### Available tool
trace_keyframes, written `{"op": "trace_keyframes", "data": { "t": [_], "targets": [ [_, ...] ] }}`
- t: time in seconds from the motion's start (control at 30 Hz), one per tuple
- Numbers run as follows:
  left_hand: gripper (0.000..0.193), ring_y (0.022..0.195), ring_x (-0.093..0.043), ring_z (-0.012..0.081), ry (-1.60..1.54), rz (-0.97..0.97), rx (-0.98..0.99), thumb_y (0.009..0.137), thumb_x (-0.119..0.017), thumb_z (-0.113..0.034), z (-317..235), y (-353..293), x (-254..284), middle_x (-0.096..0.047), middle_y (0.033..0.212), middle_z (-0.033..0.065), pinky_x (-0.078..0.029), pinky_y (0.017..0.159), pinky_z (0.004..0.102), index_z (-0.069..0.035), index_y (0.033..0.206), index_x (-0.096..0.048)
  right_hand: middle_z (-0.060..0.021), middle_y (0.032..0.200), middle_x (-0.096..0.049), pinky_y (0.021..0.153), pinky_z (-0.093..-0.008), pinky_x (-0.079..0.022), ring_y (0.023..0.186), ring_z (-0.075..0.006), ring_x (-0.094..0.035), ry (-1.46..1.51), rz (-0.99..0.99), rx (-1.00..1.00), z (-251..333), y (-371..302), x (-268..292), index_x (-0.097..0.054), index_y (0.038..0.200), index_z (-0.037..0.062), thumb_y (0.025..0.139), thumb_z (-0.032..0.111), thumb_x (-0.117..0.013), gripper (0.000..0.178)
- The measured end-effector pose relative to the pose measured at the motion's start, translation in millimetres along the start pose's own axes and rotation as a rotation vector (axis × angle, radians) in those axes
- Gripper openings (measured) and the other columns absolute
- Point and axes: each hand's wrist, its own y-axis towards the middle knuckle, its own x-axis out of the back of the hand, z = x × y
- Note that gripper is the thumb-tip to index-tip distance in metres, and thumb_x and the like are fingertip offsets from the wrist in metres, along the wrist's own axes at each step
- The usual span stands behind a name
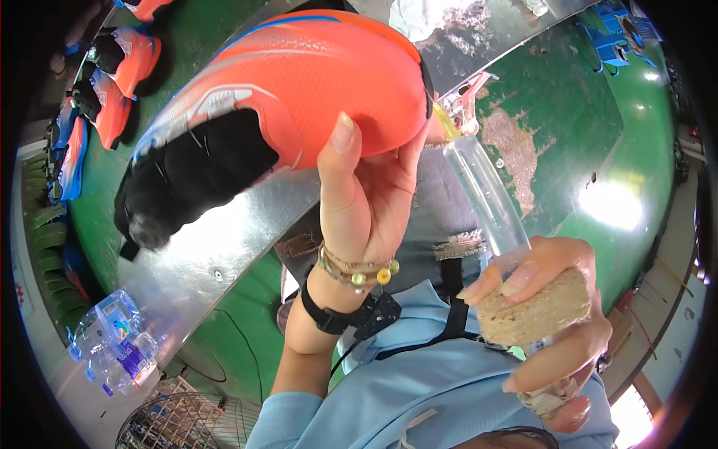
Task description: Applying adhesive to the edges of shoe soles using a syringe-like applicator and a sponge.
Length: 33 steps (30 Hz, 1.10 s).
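My left hand (366,202) is wrapped around an orange and blue running shoe (329,90), thumb on its upper. The shoe is tilted, its black padded collar (194,165) toward the lower left. In my right hand (580,277), fingers and thumb close on a clear plastic syringe (488,196) with a yellow needle tip (446,123). That tip is by the shoe's sole edge; whether it touches cannot be told. The same hand also holds a tan rubbery block (535,307) against the palm, and a crumpled whitish scrap (550,396) under the lower fingers.
Several similar orange shoes (112,105) stand along the left of the green table (202,67). Plastic bottles (116,337) are at the lower left, above a wire basket (187,419). A blue metal fixture (613,37) sits far right. A pale pink item (467,101) lies behind the syringe.
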Motion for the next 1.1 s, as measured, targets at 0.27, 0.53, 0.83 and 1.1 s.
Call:
{"op": "trace_keyframes", "data": {
  "t": [0.27, 0.53, 0.83, 1.1],
  "targets": [
    [0.054, 0.101, -0.056, 0.0238, 0.24, -0.33, 0.134, 0.081, -0.059, -0.041, -25.4, -7.6, -38.7, -0.058, 0.106, 0.0181, -0.05, 0.073, 0.0367, 0.0, 0.114, -0.047, -0.021, 0.101, -0.042, 0.065, -0.0407, -0.049, 0.076, -0.0326, -0.054, -0.12, -0.149, 0.045, -11.6, -5.1, -22.4, -0.062, 0.062, 0.0133, 0.072, 0.046, -0.058, 0.034],
    [0.061, 0.112, -0.048, 0.0201, 0.334, -0.222, 0.2, 0.081, -0.058, -0.042, -30.3, -7.8, -47.1, -0.048, 0.126, 0.0105, -0.047, 0.072, 0.0364, -0.003, 0.125, -0.04, -0.0186, 0.102, -0.044, 0.069, -0.0397, -0.048, 0.079, -0.0332, -0.055, -0.433, 0.161, 0.105, -15.9, -6.9, -8.5, -0.058, 0.064, 0.0132, 0.072, 0.043, -0.056, 0.031],
    [0.025, 0.1, -0.056, 0.0175, 0.057, -0.167, 0.162, 0.085, -0.058, -0.019, -31.1, -9.9, -31.6, -0.059, 0.103, 0.0049, -0.045, 0.093, 0.0346, -0.004, 0.105, -0.053, -0.0268, 0.1, -0.052, 0.064, -0.0381, -0.047, 0.078, -0.0333, -0.055, -0.33, -0.03, 0.296, -20.3, -10.0, -10.1, -0.06, 0.069, 0.0086, 0.073, 0.042, -0.06, 0.034],
    [0.083, 0.11, -0.049, 0.0244, 0.549, -0.236, -0.011, 0.064, -0.07, -0.05, -114.0, -79.0, 42.1, -0.047, 0.123, 0.0078, -0.046, 0.087, 0.0363, -0.011, 0.128, -0.036, -0.0257, 0.103, -0.044, 0.075, -0.0433, -0.041, 0.095, -0.0356, -0.047, -0.753, -0.234, 0.16, -11.4, 11.2, 5.0, -0.056, 0.081, 0.0108, 0.077, 0.054, -0.051, 0.044]
  ]
}}
